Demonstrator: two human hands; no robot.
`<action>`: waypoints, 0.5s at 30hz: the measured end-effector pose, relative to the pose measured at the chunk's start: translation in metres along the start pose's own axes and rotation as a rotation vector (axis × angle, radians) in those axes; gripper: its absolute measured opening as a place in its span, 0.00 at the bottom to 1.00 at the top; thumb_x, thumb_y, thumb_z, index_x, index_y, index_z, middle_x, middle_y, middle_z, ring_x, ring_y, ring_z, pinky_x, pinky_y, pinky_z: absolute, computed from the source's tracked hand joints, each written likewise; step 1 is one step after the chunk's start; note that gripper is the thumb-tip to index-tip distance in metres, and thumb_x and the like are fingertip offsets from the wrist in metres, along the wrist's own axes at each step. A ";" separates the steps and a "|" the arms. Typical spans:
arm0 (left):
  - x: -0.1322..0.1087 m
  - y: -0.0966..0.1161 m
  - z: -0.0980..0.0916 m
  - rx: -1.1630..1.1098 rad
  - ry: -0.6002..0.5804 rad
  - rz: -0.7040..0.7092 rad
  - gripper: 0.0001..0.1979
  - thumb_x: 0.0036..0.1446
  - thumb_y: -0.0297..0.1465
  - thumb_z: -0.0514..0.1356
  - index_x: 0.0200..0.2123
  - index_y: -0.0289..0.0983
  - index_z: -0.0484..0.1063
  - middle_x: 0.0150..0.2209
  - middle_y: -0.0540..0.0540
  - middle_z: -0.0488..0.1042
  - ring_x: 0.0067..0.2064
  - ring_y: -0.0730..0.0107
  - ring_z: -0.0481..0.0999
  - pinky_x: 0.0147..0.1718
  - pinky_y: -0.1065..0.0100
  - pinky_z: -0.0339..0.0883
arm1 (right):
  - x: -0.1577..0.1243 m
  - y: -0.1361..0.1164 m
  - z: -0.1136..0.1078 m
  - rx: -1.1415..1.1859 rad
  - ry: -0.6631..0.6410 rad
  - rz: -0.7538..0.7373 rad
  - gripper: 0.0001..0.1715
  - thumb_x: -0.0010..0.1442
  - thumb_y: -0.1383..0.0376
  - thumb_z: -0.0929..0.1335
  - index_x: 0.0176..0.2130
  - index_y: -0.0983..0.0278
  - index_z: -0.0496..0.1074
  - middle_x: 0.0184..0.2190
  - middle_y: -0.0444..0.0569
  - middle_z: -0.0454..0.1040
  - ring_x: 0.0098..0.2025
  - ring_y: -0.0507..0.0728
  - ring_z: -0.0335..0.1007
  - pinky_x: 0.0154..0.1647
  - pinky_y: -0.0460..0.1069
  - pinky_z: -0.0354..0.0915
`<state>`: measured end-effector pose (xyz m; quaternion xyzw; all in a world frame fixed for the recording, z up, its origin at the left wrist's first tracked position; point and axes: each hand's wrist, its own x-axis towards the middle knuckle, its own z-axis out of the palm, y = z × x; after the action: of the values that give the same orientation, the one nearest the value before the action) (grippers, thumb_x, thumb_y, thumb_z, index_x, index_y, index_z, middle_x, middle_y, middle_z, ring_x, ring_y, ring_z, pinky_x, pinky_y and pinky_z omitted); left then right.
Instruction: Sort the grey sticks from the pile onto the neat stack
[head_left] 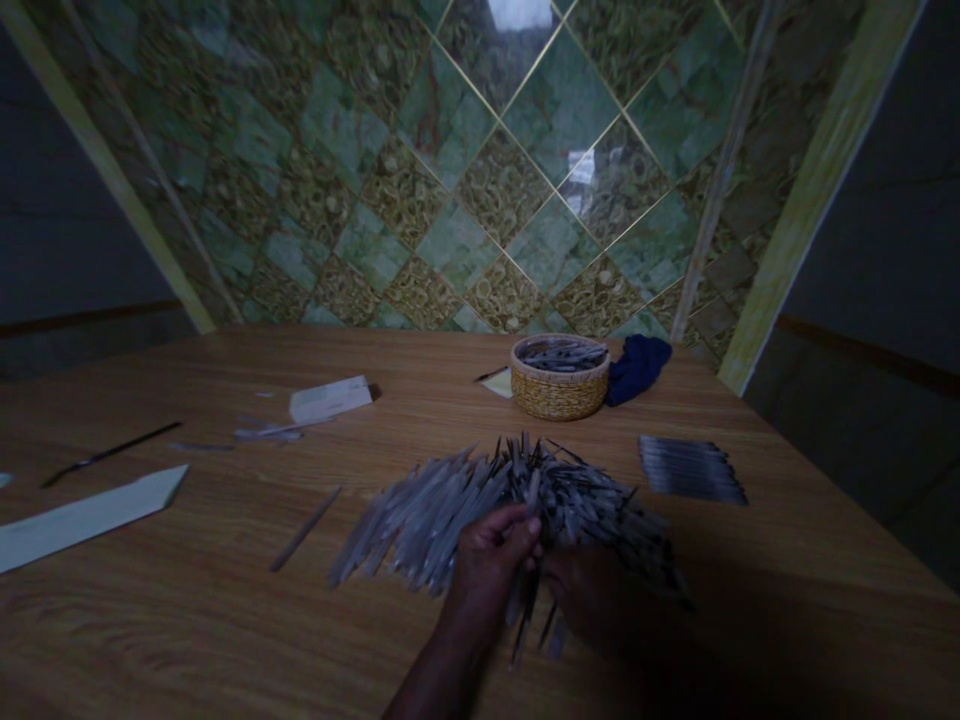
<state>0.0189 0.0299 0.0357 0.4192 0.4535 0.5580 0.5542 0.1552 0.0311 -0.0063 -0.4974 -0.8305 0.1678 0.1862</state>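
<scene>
A big heap of thin grey metal tools (465, 500), like tweezers or small blades, lies fanned out on the wooden table (187, 620). My left hand (491, 560) rests on the near edge of the heap with its fingers curled round a few of the pieces. My right hand (592, 595) lies just to the right of it in deep shadow, touching the same heap; its fingers are too dark to make out.
A woven basket (559, 385) holding more metal pieces stands at the back, with a dark blue cloth (637, 365) beside it. A neat row of tools (690, 468) lies to the right. White paper packets (330, 398) and loose pieces lie at the left.
</scene>
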 end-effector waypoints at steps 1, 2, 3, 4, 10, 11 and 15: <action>0.000 0.000 -0.001 0.013 -0.010 -0.005 0.12 0.40 0.32 0.67 0.30 0.32 0.77 0.16 0.50 0.71 0.19 0.77 0.66 0.20 0.75 0.58 | 0.001 0.004 -0.008 0.078 0.028 0.013 0.12 0.53 0.70 0.61 0.32 0.63 0.73 0.29 0.47 0.76 0.31 0.53 0.71 0.30 0.44 0.61; 0.000 -0.001 -0.001 0.027 -0.028 -0.014 0.12 0.40 0.33 0.67 0.30 0.32 0.77 0.16 0.50 0.71 0.19 0.77 0.66 0.20 0.75 0.59 | 0.001 0.008 -0.018 0.152 0.066 0.055 0.10 0.52 0.70 0.62 0.29 0.63 0.72 0.27 0.46 0.76 0.29 0.52 0.70 0.29 0.44 0.61; 0.001 -0.002 -0.002 0.044 -0.049 -0.022 0.13 0.40 0.33 0.67 0.31 0.32 0.77 0.17 0.50 0.71 0.20 0.76 0.66 0.21 0.75 0.59 | 0.001 0.012 -0.028 0.254 0.116 0.102 0.08 0.51 0.69 0.62 0.28 0.64 0.72 0.25 0.45 0.75 0.28 0.52 0.70 0.27 0.44 0.61; 0.001 -0.003 -0.002 0.064 -0.070 -0.026 0.14 0.40 0.34 0.67 0.31 0.32 0.77 0.17 0.50 0.71 0.20 0.76 0.67 0.21 0.74 0.59 | 0.000 0.016 -0.039 0.412 0.126 0.171 0.07 0.50 0.68 0.63 0.28 0.64 0.71 0.22 0.44 0.74 0.23 0.51 0.69 0.23 0.43 0.60; -0.004 -0.004 -0.001 0.227 -0.241 0.027 0.13 0.45 0.36 0.64 0.32 0.33 0.78 0.25 0.48 0.73 0.27 0.71 0.68 0.28 0.71 0.62 | -0.008 0.022 -0.089 1.023 0.282 0.254 0.10 0.40 0.63 0.72 0.25 0.65 0.70 0.14 0.39 0.69 0.14 0.50 0.64 0.15 0.44 0.58; -0.005 -0.004 -0.001 0.259 -0.282 0.039 0.12 0.46 0.36 0.64 0.32 0.34 0.78 0.27 0.47 0.74 0.29 0.69 0.69 0.30 0.70 0.62 | -0.009 0.021 -0.092 1.058 0.299 0.248 0.10 0.40 0.63 0.72 0.25 0.66 0.71 0.13 0.39 0.68 0.14 0.50 0.63 0.15 0.43 0.58; -0.008 -0.004 0.000 0.406 -0.378 0.101 0.11 0.50 0.35 0.61 0.32 0.34 0.77 0.28 0.47 0.73 0.32 0.67 0.68 0.31 0.70 0.62 | -0.012 0.019 -0.093 1.107 0.312 0.221 0.08 0.44 0.64 0.71 0.26 0.67 0.72 0.14 0.41 0.69 0.14 0.48 0.62 0.15 0.43 0.57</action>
<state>0.0200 0.0220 0.0325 0.6403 0.4233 0.3947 0.5051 0.2195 0.0381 0.0644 -0.4287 -0.5252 0.5199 0.5197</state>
